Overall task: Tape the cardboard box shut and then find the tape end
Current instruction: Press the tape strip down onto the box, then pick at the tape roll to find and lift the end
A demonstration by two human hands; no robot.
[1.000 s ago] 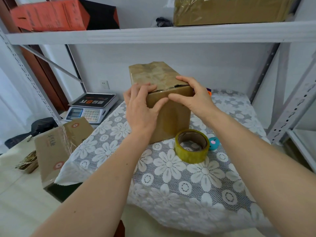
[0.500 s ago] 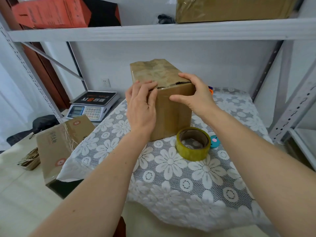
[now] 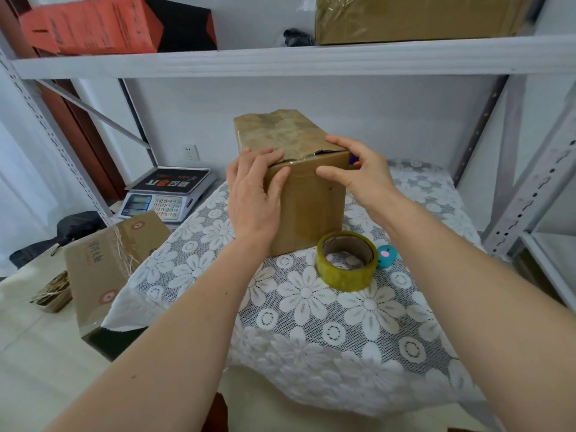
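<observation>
A tape-wrapped cardboard box [image 3: 308, 207] stands upright on the lace-covered table [image 3: 327, 313]. Its top flap gapes slightly at the near edge, with a strip of clear tape across the gap. My left hand [image 3: 254, 194] lies flat against the box's near left corner, fingers over the top edge and thumb on the front face. My right hand [image 3: 358, 171] cups the top right corner, fingers on the top and thumb on the front. A yellowish tape roll [image 3: 346, 260] lies flat just in front of the box, untouched.
A small teal object [image 3: 386, 256] sits beside the roll. A digital scale [image 3: 168, 193] stands to the left, with another cardboard box [image 3: 106, 269] leaning below it. The shelf [image 3: 280, 59] overhead carries a red box and a large brown box. Metal uprights stand on the right.
My left hand slid left to the box's corner, and its thumb swung onto the front face. My right hand shifted slightly right along the top edge.
</observation>
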